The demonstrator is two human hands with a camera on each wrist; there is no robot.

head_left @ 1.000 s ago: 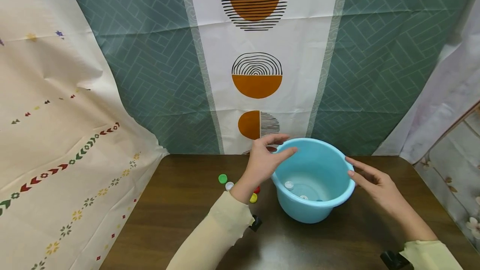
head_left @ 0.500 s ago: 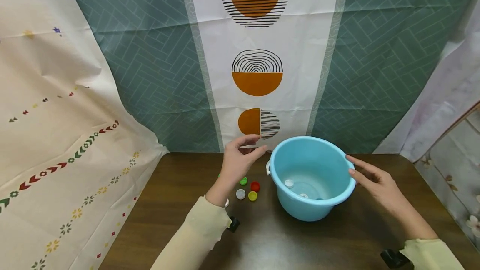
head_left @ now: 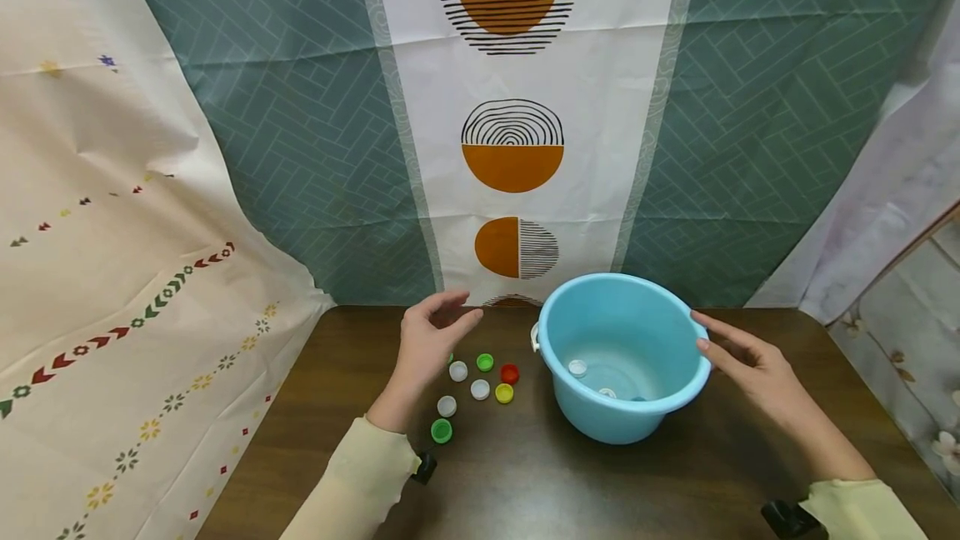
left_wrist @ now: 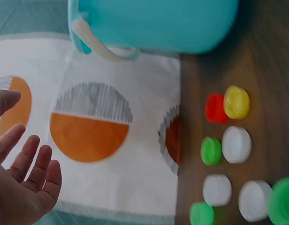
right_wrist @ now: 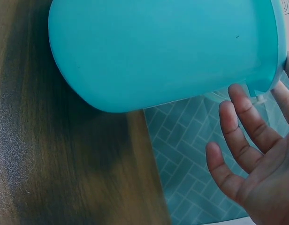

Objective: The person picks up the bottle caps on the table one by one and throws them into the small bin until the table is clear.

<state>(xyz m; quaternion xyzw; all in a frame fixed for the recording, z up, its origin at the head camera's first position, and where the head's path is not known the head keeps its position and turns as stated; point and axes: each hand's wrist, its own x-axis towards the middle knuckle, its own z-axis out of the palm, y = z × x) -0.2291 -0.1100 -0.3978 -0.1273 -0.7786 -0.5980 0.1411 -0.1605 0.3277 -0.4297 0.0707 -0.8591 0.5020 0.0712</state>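
A light blue bucket point(head_left: 622, 419) stands upright on the table. Small white bottle caps point(head_left: 577, 368) lie on its floor. At its right side, my right hand point(head_left: 750, 361) touches the rim with thumb and fingertip; the right wrist view has its other fingers point(right_wrist: 238, 136) loosely extended beside the wall. My left hand point(head_left: 426, 344) hovers left of the bucket with relaxed, spread fingers and nothing in them. Near and below it lie several loose caps: a red cap point(head_left: 509, 373), a yellow cap point(head_left: 504, 393), white ones like this cap point(head_left: 480, 390), and green ones like this cap point(head_left: 442, 431).
The dark wooden table point(head_left: 540, 490) ends at a hanging patterned cloth point(head_left: 330, 157) behind. A cream cloth point(head_left: 172, 357) drapes along the left side. The bucket's white handle point(left_wrist: 102, 47) hangs toward the caps.
My left hand has moved left, away from the bucket's rim, to above the loose caps, uncovering more of them. My right hand and the bucket have stayed in place.
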